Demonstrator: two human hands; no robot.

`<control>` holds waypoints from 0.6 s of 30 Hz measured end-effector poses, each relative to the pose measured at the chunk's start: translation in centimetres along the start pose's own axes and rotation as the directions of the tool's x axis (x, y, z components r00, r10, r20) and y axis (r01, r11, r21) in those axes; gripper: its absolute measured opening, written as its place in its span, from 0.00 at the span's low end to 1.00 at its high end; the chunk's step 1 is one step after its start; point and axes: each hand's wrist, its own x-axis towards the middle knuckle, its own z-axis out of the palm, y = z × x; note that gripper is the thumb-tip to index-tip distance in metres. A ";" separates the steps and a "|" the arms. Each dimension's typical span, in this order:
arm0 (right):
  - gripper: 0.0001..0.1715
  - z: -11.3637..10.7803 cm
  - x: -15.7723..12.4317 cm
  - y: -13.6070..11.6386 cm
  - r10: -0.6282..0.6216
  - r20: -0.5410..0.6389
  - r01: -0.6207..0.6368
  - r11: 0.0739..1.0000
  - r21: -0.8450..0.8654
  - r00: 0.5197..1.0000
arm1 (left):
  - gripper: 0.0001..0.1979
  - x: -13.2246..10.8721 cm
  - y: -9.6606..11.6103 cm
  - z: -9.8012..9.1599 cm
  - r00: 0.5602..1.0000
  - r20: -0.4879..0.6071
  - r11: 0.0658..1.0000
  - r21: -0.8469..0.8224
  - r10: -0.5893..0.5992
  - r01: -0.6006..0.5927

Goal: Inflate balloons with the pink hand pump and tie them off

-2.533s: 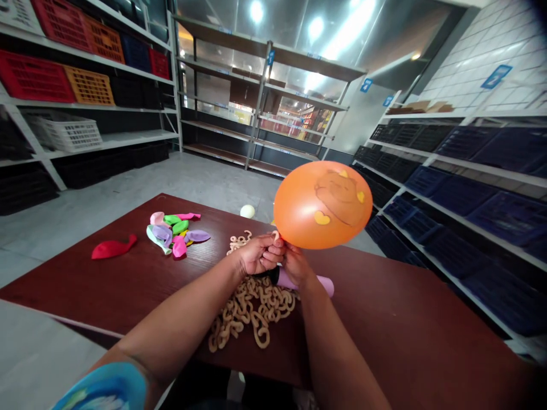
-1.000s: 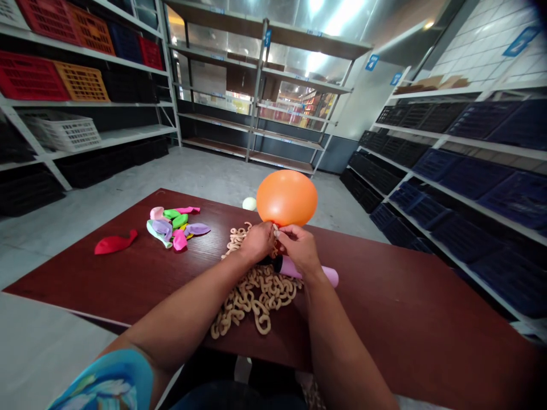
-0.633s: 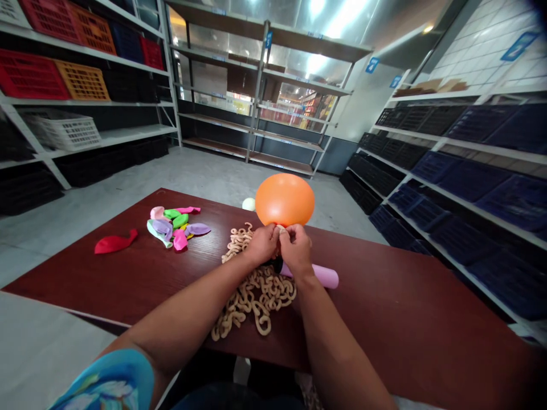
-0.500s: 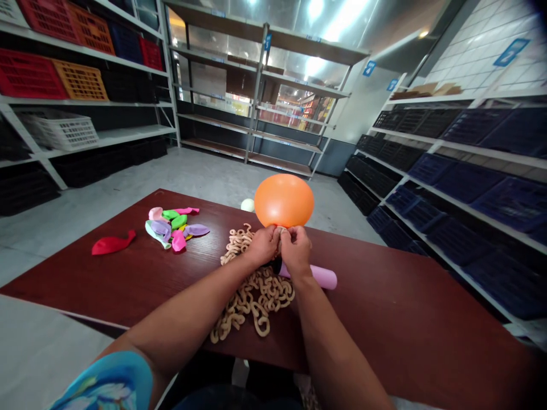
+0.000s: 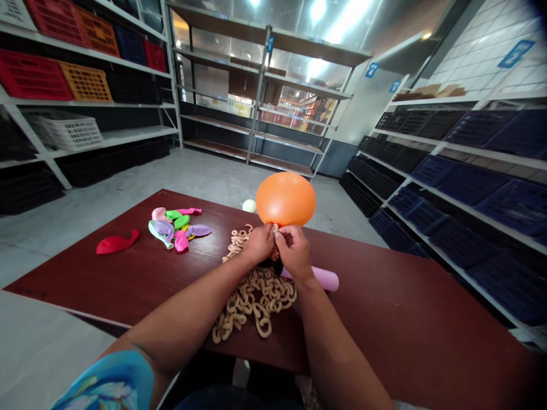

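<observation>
An inflated orange balloon (image 5: 286,198) stands just beyond my hands, its neck end toward me. My left hand (image 5: 258,244) is closed with its fingertips pinched at that neck. Against it, the thumb and forefinger of my right hand (image 5: 294,249) pinch at the same spot; a small pale bit shows between the fingertips. Under my wrists lies a heap of beige, curled, cord-like material (image 5: 273,290). A pink cylinder with a black end, looking like a balloon pump (image 5: 325,278), lies partly hidden behind my right wrist.
Several uninflated coloured balloons (image 5: 171,225) lie at the left of the dark red table (image 5: 384,319), with a red balloon (image 5: 115,244) apart from them. A pale round object (image 5: 249,205) shows past the far edge. Shelves with crates (image 5: 85,82) stand around.
My fingers have shifted slightly at the balloon's neck, and the right thumb and forefinger now show a wider gap behind their pinch. The whole view has moved a little.
</observation>
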 end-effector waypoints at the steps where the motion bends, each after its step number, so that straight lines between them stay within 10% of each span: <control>1: 0.11 0.0 0.0 0.1 0.065 0.006 -0.065 0.997 0.044 0.998 | 0.14 0.0 -0.1 0.0 1.000 -0.004 1.000 0.021 0.009 -0.009; 12: 0.19 0.2 0.3 0.4 0.476 0.163 -0.489 0.720 0.492 0.864 | 0.14 -0.3 1.0 -0.5 0.994 0.087 0.941 0.325 0.073 -0.098; 18: 0.17 0.6 0.0 0.9 0.392 -0.085 -0.364 0.901 0.235 0.916 | 0.14 -0.3 0.8 -0.2 0.990 0.101 0.943 0.307 0.098 -0.125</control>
